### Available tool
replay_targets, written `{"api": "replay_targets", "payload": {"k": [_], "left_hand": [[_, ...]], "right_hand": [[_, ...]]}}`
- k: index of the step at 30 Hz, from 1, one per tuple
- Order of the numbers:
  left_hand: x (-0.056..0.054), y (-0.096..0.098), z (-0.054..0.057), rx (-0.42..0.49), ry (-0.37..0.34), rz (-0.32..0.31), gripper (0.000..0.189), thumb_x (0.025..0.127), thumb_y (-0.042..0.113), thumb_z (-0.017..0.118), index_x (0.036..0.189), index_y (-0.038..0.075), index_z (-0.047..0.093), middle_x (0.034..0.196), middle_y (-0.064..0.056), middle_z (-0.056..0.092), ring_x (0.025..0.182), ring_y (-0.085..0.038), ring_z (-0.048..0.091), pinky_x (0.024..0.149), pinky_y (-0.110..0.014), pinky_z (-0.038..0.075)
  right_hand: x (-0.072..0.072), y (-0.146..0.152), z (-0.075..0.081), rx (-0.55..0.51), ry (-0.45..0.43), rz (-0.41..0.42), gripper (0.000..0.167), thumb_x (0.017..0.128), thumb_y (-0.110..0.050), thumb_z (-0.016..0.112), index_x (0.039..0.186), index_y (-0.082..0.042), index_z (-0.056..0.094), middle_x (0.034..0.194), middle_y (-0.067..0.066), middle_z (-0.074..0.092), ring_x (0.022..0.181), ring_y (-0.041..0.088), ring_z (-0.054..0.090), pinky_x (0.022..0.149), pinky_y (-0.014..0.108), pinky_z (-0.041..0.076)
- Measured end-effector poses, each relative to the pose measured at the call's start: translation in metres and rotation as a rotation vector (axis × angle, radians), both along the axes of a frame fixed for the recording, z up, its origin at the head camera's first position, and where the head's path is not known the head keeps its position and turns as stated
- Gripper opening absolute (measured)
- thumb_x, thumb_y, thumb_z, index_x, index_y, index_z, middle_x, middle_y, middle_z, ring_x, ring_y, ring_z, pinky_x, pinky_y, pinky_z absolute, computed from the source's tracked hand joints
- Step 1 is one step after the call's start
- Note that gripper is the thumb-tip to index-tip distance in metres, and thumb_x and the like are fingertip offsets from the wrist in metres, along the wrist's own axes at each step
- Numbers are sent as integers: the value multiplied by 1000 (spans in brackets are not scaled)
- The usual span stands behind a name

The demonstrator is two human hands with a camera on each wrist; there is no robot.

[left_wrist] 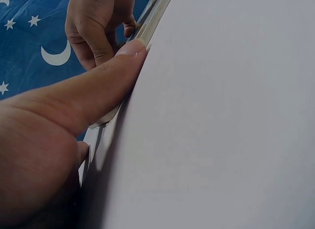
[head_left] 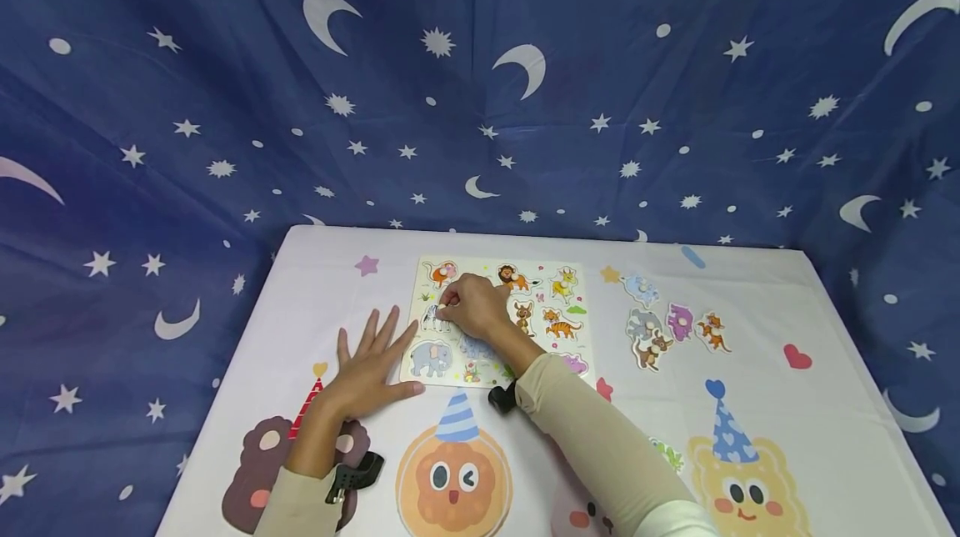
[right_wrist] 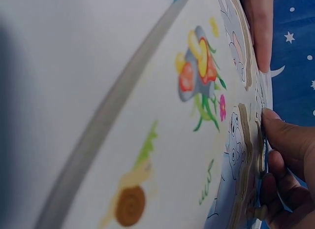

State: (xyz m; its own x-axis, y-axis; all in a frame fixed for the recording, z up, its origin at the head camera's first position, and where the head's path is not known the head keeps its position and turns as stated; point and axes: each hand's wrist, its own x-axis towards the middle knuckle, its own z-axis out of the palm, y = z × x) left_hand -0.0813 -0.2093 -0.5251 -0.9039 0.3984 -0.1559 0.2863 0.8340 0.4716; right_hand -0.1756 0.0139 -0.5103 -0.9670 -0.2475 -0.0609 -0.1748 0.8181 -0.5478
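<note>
A wooden animal puzzle board (head_left: 542, 351) lies on the table. My right hand (head_left: 474, 306) reaches over its left half, thumb and fingertips pinching the zebra piece (head_left: 432, 319) at the zebra picture. In the right wrist view, the thumb (right_wrist: 285, 133) and curled fingers are close against the board's face. My left hand (head_left: 369, 373) lies with fingers spread at the board's left side. Its thumb (left_wrist: 106, 83) presses along the board's edge in the left wrist view. The elephant picture (head_left: 431, 358) sits below the zebra, and the lion (head_left: 516, 278) is at the top.
Right of the board lie several loose animal pieces: a light blue one (head_left: 641, 289), a grey one (head_left: 642, 323), a purple one (head_left: 680, 322), a kangaroo (head_left: 651, 348) and an orange one (head_left: 712, 331). A green piece (head_left: 667, 454) is partly behind my right sleeve. A starry blue curtain (head_left: 450, 145) hangs behind.
</note>
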Motion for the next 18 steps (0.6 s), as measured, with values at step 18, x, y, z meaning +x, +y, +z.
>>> {"api": "replay_targets", "payload": {"k": [18], "left_hand": [[0, 0, -2, 1, 4, 2, 98, 86, 62, 71, 164, 26, 25, 174, -12, 4, 158, -44, -6, 112, -78, -14]], "right_hand": [[1, 0, -4, -11, 13, -15, 16, 80, -38, 86, 75, -29, 74, 79, -12, 63, 75, 7, 56, 91, 53, 38]]}}
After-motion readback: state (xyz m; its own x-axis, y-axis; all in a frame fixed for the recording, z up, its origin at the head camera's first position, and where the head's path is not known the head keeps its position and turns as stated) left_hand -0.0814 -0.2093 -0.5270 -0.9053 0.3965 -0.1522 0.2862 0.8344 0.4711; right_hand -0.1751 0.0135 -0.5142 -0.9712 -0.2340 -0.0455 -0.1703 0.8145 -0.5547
